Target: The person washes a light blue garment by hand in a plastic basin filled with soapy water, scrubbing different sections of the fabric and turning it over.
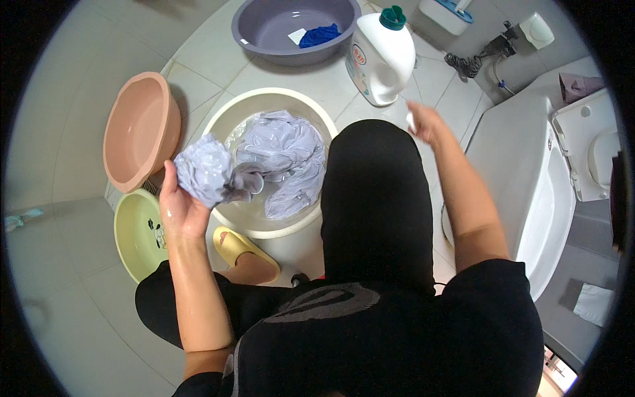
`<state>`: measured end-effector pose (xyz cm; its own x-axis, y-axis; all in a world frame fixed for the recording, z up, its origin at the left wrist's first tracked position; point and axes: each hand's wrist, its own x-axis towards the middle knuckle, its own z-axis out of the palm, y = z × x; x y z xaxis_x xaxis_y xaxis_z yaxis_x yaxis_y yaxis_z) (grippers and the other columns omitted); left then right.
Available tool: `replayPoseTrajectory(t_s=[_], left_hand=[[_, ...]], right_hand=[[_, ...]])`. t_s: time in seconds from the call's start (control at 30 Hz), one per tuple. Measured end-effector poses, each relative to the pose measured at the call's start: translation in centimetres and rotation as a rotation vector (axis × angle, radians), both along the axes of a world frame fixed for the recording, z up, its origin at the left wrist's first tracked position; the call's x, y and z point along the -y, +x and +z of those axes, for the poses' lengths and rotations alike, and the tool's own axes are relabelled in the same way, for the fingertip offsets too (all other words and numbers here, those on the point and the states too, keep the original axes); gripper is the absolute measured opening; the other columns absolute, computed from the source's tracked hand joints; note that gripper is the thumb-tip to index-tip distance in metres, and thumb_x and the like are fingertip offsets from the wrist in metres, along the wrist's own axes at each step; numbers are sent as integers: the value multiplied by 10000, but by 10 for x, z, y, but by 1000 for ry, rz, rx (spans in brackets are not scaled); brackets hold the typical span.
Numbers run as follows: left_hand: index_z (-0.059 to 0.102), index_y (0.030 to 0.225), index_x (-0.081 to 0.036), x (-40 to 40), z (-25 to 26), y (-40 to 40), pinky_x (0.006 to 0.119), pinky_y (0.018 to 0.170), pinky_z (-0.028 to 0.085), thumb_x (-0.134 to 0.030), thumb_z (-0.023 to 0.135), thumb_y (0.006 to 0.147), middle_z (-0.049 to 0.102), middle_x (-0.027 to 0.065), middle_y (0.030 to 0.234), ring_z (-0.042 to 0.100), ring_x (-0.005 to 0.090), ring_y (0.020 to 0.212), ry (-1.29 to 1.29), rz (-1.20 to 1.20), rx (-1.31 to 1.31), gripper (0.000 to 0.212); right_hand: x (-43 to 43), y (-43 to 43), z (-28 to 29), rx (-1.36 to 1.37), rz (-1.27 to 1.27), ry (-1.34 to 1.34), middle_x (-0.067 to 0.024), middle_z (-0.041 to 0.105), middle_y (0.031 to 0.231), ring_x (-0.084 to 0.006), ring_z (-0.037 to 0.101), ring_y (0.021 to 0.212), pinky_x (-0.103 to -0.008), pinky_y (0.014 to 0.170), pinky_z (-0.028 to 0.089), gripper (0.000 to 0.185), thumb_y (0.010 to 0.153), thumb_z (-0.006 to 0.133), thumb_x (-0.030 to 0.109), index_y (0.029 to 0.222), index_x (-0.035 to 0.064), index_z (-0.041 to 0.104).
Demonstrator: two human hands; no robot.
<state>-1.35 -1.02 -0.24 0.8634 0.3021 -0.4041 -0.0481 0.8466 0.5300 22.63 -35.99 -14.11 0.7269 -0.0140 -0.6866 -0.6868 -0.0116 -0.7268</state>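
Observation:
My left hand (184, 211) holds up a bunched part of a wet, pale lavender garment (204, 171) over the left rim of a cream plastic basin (270, 233). The rest of the cloth trails down and lies crumpled in shallow water inside that basin. On the other side of my raised knee, my right hand (427, 124) grips a small white object (411, 121), mostly hidden by the fingers. Just beyond that hand, a white detergent jug (384, 59) with a green cap stands upright on the tiles.
A purple basin (297, 58) at the back holds blue cloth (319, 36). To the left are a peach basin (134, 134) and a yellow-green basin (139, 238). A squat toilet or white bathroom fixture (540, 213) borders the right side. My foot wears a yellow slipper (233, 248).

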Motion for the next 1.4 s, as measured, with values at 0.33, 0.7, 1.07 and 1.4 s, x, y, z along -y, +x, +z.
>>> replayPoseTrajectory(t_s=[0.33, 0.7, 1.07, 1.4], left_hand=[[474, 1063, -16, 10, 13, 3, 391, 868, 414, -220, 437, 870, 536, 107, 1055, 519, 230, 985, 236, 27, -187, 283], [479, 972, -62, 13, 74, 12, 286, 733, 475, -198, 447, 871, 547, 42, 897, 556, 130, 821, 405, -133, 48, 172], [471, 927, -41, -16, 74, -14, 239, 670, 459, -221, 387, 899, 523, 19, 840, 526, 95, 738, 453, -49, 164, 200], [524, 853, -12, 1, 59, 24, 278, 666, 434, -350, 384, 890, 539, 45, 766, 514, 121, 695, 313, 286, -89, 367]], right_hand=[[54, -19, -153, -76, 414, -813, -106, 517, 758, -202, 491, 643, -326, 540, 422, 139, 740, 489, 97, 818, 5, 558], [-118, -26, 195, 791, 554, 290, -102, 529, 1038, -156, 515, 951, -267, 815, 419, 342, 783, 571, 184, 1064, 2, 500], [-246, -120, 209, 421, 994, 848, -8, 536, 825, -81, 513, 765, -218, 685, 426, 234, 753, 608, 99, 951, 45, 496], [-279, -151, 197, 1004, 543, 429, -1, 494, 849, -76, 441, 769, -215, 692, 375, 133, 804, 534, 122, 905, 38, 517]])
